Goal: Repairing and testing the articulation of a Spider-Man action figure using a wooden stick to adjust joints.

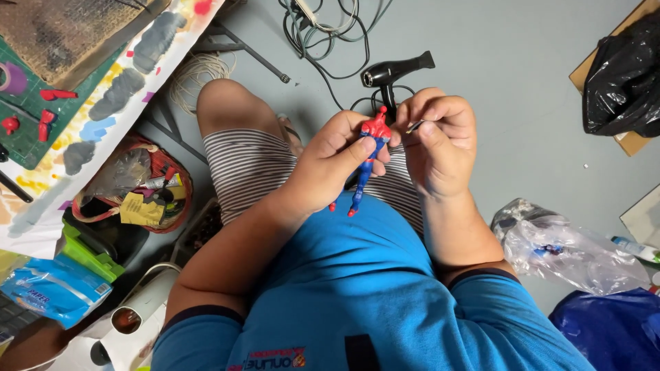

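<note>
Head view looks down past a blue shirt (357,302) and striped shorts (247,168) to both hands raised over the lap. Left hand (330,168) is clenched around a red and blue figure (371,148), thumb pressed on its torso, legs hanging free below the fist. Right hand (440,141), just beside it, pinches a thin dark tool (414,126) whose tip sits at the figure's shoulder; what kind of tool it is I cannot tell. By the look of it, this is fine detail work on the figure's upper body. The next touch calls for a steady left grip and only a small, light move of the tip, since the spot is tiny. Beyond the hands, on the grey floor (509,82), lie a black hair dryer (395,72) and cables (323,31). At left, a basket (134,185) stands below a paint-stained table edge (117,89).
</note>
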